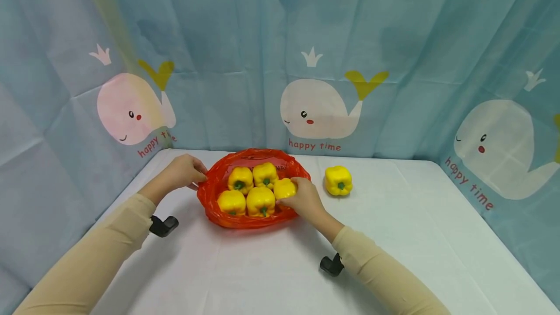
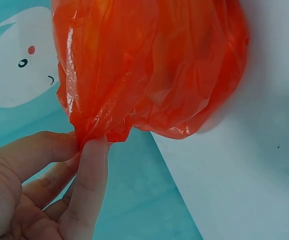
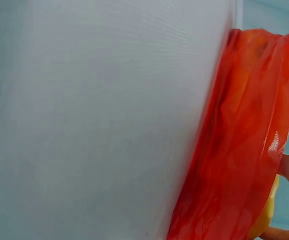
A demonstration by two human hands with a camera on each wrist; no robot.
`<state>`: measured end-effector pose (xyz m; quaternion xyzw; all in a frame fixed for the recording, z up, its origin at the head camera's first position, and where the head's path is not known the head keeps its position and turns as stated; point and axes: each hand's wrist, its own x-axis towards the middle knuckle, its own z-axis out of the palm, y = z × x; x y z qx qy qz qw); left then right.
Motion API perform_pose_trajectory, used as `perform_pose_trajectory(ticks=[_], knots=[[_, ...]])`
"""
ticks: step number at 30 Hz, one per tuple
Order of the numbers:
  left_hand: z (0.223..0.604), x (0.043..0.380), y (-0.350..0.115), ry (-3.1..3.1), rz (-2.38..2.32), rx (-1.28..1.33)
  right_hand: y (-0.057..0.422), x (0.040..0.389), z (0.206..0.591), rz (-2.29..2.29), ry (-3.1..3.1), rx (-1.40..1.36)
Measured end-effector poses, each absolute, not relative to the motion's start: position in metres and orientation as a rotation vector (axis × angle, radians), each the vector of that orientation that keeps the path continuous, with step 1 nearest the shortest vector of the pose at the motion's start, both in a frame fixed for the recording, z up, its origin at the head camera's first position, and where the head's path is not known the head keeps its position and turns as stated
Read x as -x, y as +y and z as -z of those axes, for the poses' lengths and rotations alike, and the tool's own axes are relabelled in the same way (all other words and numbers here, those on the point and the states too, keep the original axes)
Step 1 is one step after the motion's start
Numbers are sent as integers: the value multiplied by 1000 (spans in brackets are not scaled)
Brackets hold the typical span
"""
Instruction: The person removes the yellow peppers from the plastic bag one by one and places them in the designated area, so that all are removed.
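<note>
A red plastic bag [image 1: 210,212] lies with its mouth spread wide on the table, several yellow bell peppers [image 1: 261,201] inside it. My left hand [image 1: 185,171] pinches the bag's left rim between thumb and finger; the left wrist view shows the gathered plastic [image 2: 97,125] at the fingertips. At the bag's right side, my right hand [image 1: 304,197] grips one yellow bell pepper [image 1: 285,188] inside the rim. In the right wrist view, part of that pepper [image 3: 267,215] shows between the fingers past the bag's wall. Another yellow bell pepper [image 1: 338,181] sits on the table, right of the bag.
The white-covered table [image 1: 420,237] ends at the back against a blue curtain [image 1: 227,52] printed with whales. Black wrist mounts [image 1: 164,226] hang below both beige sleeves.
</note>
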<state>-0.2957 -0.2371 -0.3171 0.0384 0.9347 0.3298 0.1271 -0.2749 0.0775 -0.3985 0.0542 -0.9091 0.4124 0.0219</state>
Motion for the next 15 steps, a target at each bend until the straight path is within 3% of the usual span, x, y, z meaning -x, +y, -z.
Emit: perform_pose_trajectory(ticks=[15], knots=[[318,296,-237,2720,-955,-106,86,267,378,-1286,-2759,-130]])
